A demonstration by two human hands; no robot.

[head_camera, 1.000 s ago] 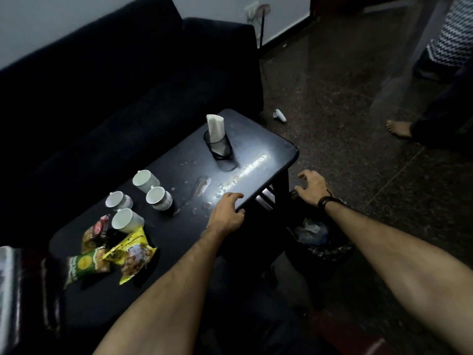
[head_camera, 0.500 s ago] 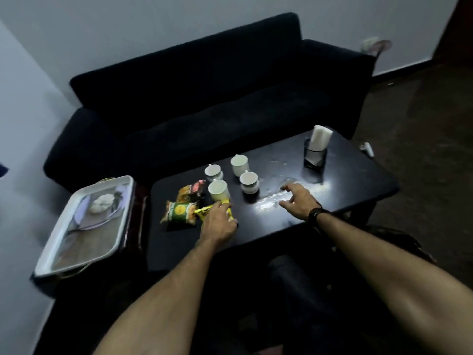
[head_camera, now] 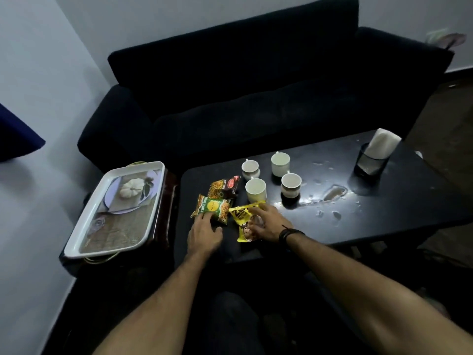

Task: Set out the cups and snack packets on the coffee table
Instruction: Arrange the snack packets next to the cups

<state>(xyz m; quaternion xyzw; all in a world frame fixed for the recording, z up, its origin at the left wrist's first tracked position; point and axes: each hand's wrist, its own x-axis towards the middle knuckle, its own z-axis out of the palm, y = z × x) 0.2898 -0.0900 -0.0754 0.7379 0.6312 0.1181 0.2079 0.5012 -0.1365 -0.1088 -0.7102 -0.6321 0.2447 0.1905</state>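
While the right hand (head_camera: 266, 224) covers the yellow packet (head_camera: 243, 221), its grip, like the left hand's (head_camera: 203, 233), is unclear.

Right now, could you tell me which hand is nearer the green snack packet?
Left. The left hand touches the green snack packet's near edge; the right hand rests on the yellow packet beside it.

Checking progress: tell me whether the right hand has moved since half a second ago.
Yes. The right hand moved left, from beside the spill onto the yellow packet.
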